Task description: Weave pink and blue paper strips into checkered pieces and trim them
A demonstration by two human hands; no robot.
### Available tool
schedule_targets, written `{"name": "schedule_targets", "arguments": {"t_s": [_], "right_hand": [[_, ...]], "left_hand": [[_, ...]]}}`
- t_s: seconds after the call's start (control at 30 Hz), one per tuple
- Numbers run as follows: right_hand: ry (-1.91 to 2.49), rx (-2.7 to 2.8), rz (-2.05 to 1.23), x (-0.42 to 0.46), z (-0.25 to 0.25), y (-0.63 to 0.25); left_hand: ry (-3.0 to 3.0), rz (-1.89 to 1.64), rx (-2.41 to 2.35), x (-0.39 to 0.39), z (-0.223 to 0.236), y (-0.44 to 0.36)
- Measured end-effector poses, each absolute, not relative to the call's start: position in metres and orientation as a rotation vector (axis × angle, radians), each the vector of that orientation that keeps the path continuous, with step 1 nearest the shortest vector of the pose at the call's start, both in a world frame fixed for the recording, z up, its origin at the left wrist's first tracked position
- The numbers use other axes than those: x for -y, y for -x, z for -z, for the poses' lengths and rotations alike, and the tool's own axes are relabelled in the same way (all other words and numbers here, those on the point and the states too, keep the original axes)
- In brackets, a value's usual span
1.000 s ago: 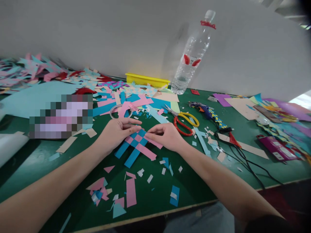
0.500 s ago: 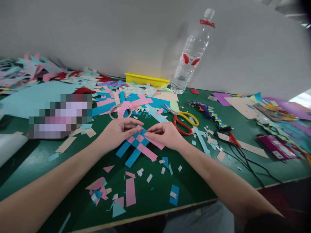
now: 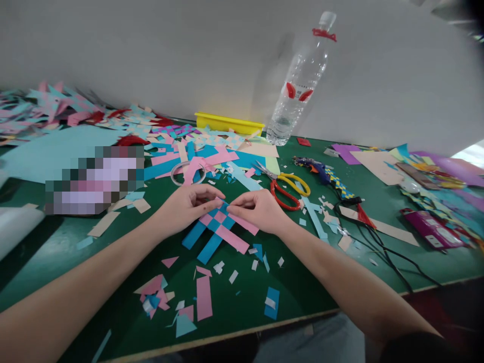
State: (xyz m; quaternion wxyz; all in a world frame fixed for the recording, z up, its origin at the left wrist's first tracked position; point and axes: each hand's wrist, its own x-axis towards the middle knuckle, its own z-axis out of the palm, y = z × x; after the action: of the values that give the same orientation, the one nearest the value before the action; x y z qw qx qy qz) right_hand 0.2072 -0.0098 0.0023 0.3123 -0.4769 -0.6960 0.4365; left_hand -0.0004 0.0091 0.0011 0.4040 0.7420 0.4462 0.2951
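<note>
Pink and blue paper strips woven in a checker pattern [image 3: 220,217] hang between my two hands, their loose ends pointing toward me. My left hand [image 3: 192,206] pinches the far left edge of the weave between thumb and fingers. On the right edge, my right hand [image 3: 255,209] closes thumb and fingertips on the same weave. Its fingertips partly hide the upper strips. Right of my right hand lie scissors [image 3: 282,184] with one red and one yellow handle. A roll of clear tape [image 3: 174,174] rests behind my left hand.
Cut paper scraps [image 3: 204,297] litter the green table [image 3: 302,282] near its front edge. Behind stand a yellow tray [image 3: 227,123] and a tilted water bottle [image 3: 297,91]. A blue glue gun [image 3: 319,171] with black cables and a purple box [image 3: 433,229] lie at right.
Both hands keep their pinch on the woven strips. The weave's loose ends have shifted very slightly to the right; the view has moved a little.
</note>
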Motion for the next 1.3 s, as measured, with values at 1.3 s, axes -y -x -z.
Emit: {"name": "schedule_targets", "arguments": {"t_s": [1.3], "right_hand": [[1.209,1.932,-1.081,0.0149,-0.0054,-0.2038]], "left_hand": [[-1.900,-0.743,-1.162,-0.0070,-0.0024,0.0002]]}}
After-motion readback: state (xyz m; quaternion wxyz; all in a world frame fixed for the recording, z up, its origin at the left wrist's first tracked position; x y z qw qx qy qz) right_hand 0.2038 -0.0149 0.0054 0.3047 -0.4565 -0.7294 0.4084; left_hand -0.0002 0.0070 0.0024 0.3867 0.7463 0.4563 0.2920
